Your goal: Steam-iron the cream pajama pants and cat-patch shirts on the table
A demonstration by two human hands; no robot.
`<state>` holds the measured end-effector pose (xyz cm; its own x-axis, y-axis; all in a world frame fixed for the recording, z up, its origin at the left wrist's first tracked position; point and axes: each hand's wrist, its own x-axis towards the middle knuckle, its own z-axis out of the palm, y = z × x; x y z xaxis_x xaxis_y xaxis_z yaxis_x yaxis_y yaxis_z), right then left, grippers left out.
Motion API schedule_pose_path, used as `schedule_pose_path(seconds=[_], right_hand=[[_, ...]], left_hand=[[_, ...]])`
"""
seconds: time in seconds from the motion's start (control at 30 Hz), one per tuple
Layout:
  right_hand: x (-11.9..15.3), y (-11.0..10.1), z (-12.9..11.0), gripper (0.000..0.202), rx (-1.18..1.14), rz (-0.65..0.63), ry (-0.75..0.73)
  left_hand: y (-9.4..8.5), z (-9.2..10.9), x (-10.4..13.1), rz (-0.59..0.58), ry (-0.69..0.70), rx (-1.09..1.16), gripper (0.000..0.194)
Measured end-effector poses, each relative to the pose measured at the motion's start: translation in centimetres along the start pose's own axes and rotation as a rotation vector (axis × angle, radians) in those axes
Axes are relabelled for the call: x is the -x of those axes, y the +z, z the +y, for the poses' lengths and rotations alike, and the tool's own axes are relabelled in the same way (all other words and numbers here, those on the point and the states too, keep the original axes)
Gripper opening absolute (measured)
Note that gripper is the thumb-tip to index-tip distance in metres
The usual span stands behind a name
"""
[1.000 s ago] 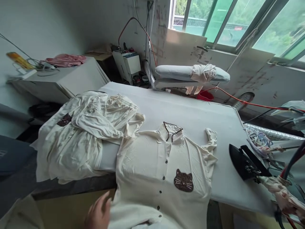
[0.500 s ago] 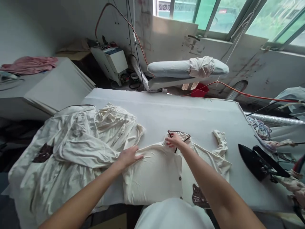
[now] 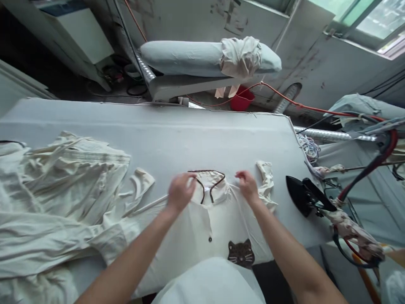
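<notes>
A cream button-up shirt (image 3: 196,228) lies front up on the padded table, with dark piping around its collar (image 3: 218,185) and a brown cat-face patch (image 3: 241,252). My left hand (image 3: 182,191) is at the collar's left corner, its fingers closed on the edge there. To the right of the collar, above the shirt's shoulder, is my right hand (image 3: 247,185). Its fingers are loosely bent and apart, with nothing visible in them. Beyond it lies a crumpled sleeve (image 3: 265,179).
Other cream garments (image 3: 72,177) are heaped at the left of the table (image 3: 177,139). A black iron (image 3: 305,196) rests at the right, its cable wrapped in cloth. A padded sleeve board (image 3: 186,57) stands behind the far edge, near a red bucket (image 3: 242,99).
My view has shifted right and down. My left hand has moved from the shirt's left side to the collar, and my right hand has left the collar for its right side. The collar now lies spread.
</notes>
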<state>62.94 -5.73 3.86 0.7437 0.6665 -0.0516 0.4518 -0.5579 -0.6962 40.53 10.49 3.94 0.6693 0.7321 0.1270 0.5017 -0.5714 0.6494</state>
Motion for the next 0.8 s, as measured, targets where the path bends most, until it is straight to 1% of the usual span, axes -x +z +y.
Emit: schedule_pose_path(seconds=[0.03, 0.07, 0.1, 0.13, 0.17, 0.2, 0.23, 0.27, 0.3, 0.37, 0.43, 0.5, 0.53, 0.6, 0.63, 0.67, 0.7, 0.73, 0.77, 0.8], right_hand=[[1.0, -2.3, 2.0, 0.024, 0.078, 0.019, 0.029], [2.0, -4.4, 3.9, 0.022, 0.158, -0.01, 0.061], [3.0, -6.2, 5.6, 0.022, 0.239, -0.073, 0.085], [3.7, -7.6, 7.0, 0.025, 0.328, -0.153, 0.105], [4.2, -8.8, 8.2, 0.027, 0.406, -0.236, 0.127], [4.5, -9.8, 9.3, 0.029, 0.453, -0.307, 0.151], [4.5, -10.5, 10.2, 0.029, 0.463, -0.351, 0.179], [4.5, -11.1, 11.0, 0.029, 0.46, -0.369, 0.214], [4.3, -11.5, 11.6, 0.03, 0.452, -0.365, 0.252], [4.1, -12.2, 12.6, 0.034, 0.453, -0.32, 0.322], [4.0, -12.6, 12.9, 0.035, 0.503, -0.264, 0.37], [3.8, -12.7, 11.8, 0.029, 0.565, -0.164, 0.317], [3.5, -12.5, 10.8, 0.025, 0.572, -0.099, 0.25], [2.6, -11.4, 7.7, 0.023, 0.497, 0.007, 0.052], [2.0, -10.3, 5.7, 0.022, 0.427, 0.016, -0.053], [1.3, -9.0, 3.6, 0.021, 0.357, -0.018, -0.147], [0.6, -7.4, 1.5, 0.021, 0.303, -0.091, -0.23], [-0.1, -5.6, -0.6, 0.022, 0.272, -0.184, -0.292], [-0.8, -3.7, -2.4, 0.024, 0.266, -0.278, -0.322], [-1.4, -1.9, -4.0, 0.026, 0.277, -0.366, -0.317]], left_hand=[[2.3, 3.1, -1.5, -0.054, -0.048, -0.006, 0.029], [4.2, 5.8, -2.8, -0.135, -0.1, -0.043, 0.044], [5.9, 7.9, -3.9, -0.238, -0.139, -0.102, 0.063], [7.1, 9.4, -4.8, -0.343, -0.163, -0.17, 0.076], [7.8, 10.2, -5.5, -0.437, -0.171, -0.231, 0.079], [8.2, 10.5, -6.1, -0.501, -0.166, -0.276, 0.07], [8.3, 10.3, -6.6, -0.522, -0.152, -0.297, 0.055], [8.2, 9.9, -6.9, -0.502, -0.135, -0.297, 0.042], [8.0, 9.3, -7.2, -0.461, -0.12, -0.283, 0.034], [7.7, 8.1, -7.5, -0.374, -0.119, -0.255, 0.029], [7.4, 7.3, -7.6, -0.334, -0.154, -0.235, 0.03], [6.7, 6.8, -7.7, -0.366, -0.165, -0.211, 0.03], [6.0, 6.5, -7.8, -0.378, -0.13, -0.205, 0.029], [4.1, 5.8, -7.9, -0.355, 0.002, -0.239, 0.026], [3.0, 5.3, -7.9, -0.33, 0.061, -0.284, 0.025], [1.9, 4.7, -7.9, -0.313, 0.089, -0.342, 0.025], [0.9, 4.1, -7.8, -0.325, 0.072, -0.398, 0.026], [0.2, 3.6, -7.7, -0.383, 0.01, -0.431, 0.03], [-0.2, 3.0, -7.4, -0.479, -0.085, -0.428, 0.038], [-0.4, 2.6, -7.0, -0.595, -0.188, -0.386, 0.045]])
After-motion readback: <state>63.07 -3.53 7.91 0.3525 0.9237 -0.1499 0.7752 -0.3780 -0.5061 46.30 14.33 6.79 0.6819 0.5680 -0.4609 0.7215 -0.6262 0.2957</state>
